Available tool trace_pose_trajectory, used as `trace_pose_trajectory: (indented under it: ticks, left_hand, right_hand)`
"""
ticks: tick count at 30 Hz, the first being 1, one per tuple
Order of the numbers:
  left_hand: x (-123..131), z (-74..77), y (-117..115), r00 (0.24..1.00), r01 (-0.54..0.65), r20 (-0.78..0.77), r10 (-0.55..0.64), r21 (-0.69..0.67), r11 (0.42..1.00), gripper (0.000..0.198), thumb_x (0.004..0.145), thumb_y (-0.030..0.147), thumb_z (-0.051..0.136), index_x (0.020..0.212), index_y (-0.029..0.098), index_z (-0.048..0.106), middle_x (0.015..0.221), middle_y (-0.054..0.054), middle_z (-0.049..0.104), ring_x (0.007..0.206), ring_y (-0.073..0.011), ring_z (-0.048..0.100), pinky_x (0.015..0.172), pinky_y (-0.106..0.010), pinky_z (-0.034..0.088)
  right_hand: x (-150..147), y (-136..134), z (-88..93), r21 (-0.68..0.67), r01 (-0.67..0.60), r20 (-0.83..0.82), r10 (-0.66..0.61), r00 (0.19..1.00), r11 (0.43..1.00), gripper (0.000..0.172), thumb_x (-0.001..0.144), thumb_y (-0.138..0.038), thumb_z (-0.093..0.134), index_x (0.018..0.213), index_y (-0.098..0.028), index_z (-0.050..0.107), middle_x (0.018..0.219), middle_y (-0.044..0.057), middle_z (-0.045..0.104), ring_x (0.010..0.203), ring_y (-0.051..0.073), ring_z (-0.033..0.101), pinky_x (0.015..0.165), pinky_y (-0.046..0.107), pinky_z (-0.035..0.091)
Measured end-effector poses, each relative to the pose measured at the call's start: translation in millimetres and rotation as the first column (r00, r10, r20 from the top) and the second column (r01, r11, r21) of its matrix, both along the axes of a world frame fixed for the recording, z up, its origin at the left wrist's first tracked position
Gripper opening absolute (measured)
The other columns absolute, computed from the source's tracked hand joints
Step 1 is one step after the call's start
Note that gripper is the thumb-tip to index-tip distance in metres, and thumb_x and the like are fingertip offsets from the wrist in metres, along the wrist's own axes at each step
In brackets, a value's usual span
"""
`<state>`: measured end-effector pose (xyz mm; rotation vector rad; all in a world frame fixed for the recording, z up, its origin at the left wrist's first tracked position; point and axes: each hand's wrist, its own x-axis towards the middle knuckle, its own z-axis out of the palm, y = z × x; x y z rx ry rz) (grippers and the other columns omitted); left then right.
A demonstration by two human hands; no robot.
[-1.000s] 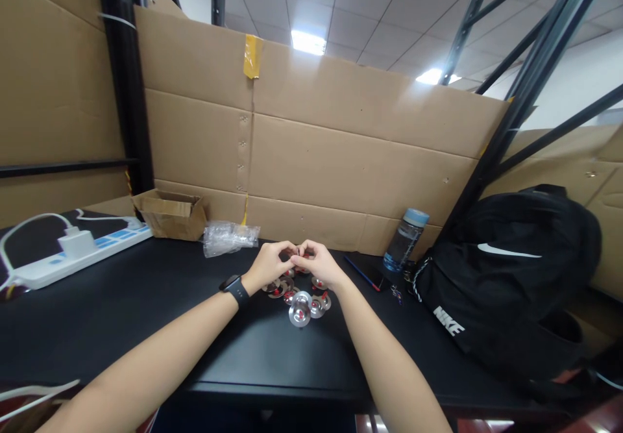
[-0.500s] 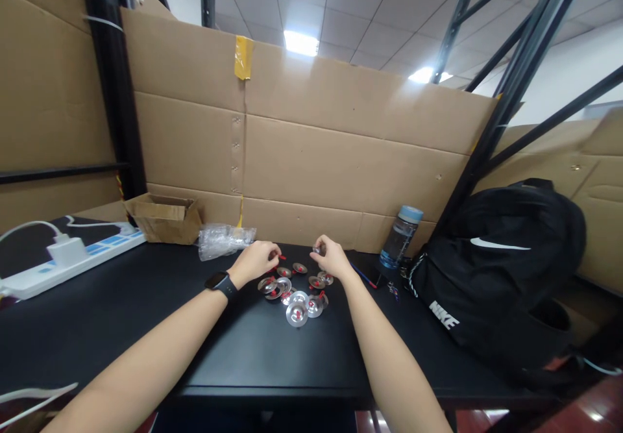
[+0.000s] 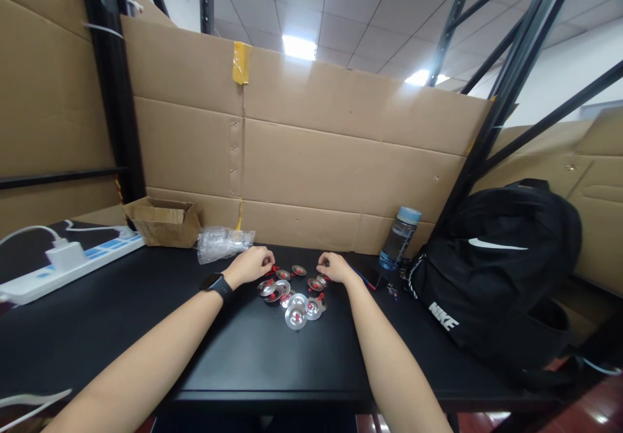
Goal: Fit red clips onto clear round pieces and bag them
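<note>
Several small silver metal discs with red cords lie in a loose cluster on the black table point(image 3: 233, 361). One bright disc point(image 3: 296, 316) is at the near edge of the group, and a darker one point(image 3: 298, 270) lies at the far side. My left hand point(image 3: 253, 264), with a dark watch on the wrist, is closed at the cluster's far left; its fingers pinch a red cord point(image 3: 275, 269). At the far right of the cluster my right hand point(image 3: 333, 267) has its fingers bent together beside the discs; what they hold, if anything, is hidden.
Clear plastic wrap point(image 3: 224, 243) and an open cardboard box point(image 3: 168, 228) stand at the back left, near a white power strip point(image 3: 107, 258). A water bottle point(image 3: 400, 238), a phone point(image 3: 366, 277), keys point(image 3: 392, 291) and a black backpack point(image 3: 496, 277) are on the right.
My right hand has come down toward the table and the discs at the right. My left hand has shifted slightly left and lower.
</note>
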<state>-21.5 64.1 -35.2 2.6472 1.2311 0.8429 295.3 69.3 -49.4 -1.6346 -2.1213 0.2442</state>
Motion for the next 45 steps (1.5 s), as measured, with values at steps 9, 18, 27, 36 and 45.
trace_pose_trajectory:
  ticks: [9,18,27,36,45]
  left_hand:
    - [47,8.2,-48,0.888,0.459,-0.024,-0.459,0.015,0.888,0.031,0.086,0.036,0.068,0.114,0.025,0.07,0.112,-0.007,0.069,0.104,-0.0224,0.065,0.091,-0.029,0.047]
    - [55,4.4,-54,0.873,0.486,-0.028,-0.486,0.005,0.874,0.023,0.09,0.042,0.065,0.102,0.025,0.075,0.098,-0.006,0.073,0.097,-0.0231,0.067,0.088,-0.03,0.047]
    - [60,9.4,-62,0.798,0.601,0.041,-0.601,-0.102,0.792,0.033,0.069,0.049,0.083,0.093,0.027,0.079,0.08,-0.002,0.069,0.069,-0.0157,0.063,0.066,-0.024,0.047]
    - [58,9.7,-58,0.825,0.563,0.069,-0.561,-0.182,0.806,0.015,0.083,0.037,0.073,0.082,0.023,0.079,0.068,-0.001,0.072,0.057,-0.013,0.063,0.057,-0.021,0.043]
    - [43,28.1,-49,0.927,0.295,0.203,-0.316,0.127,0.947,0.017,0.093,0.028,0.06,0.093,0.023,0.076,0.09,-0.003,0.075,0.082,-0.0168,0.068,0.078,-0.025,0.048]
  right_hand:
    - [-5,-1,1.6,-0.034,-0.011,0.05,0.012,0.999,0.999,0.021,0.078,-0.023,0.071,0.098,-0.02,0.073,0.102,0.008,0.073,0.09,0.02,0.066,0.079,0.028,0.046]
    - [-5,-2,3.1,-0.04,-0.027,0.066,0.029,0.997,0.999,0.023,0.077,-0.021,0.071,0.1,-0.019,0.072,0.103,0.008,0.073,0.092,0.02,0.066,0.08,0.027,0.046]
    - [-5,-3,4.0,-0.037,-0.032,0.068,0.034,0.997,0.999,0.025,0.076,-0.021,0.072,0.101,-0.018,0.071,0.102,0.008,0.073,0.091,0.02,0.066,0.08,0.027,0.046]
    - [-7,-6,8.2,0.019,-0.006,0.013,0.005,1.0,1.0,0.02,0.074,-0.019,0.073,0.094,-0.018,0.072,0.098,0.009,0.072,0.088,0.021,0.065,0.081,0.031,0.047]
    - [-53,-38,50.5,0.156,-0.296,-0.307,0.331,0.892,0.942,0.018,0.086,-0.034,0.063,0.093,-0.021,0.074,0.089,0.003,0.075,0.081,0.019,0.066,0.075,0.03,0.051]
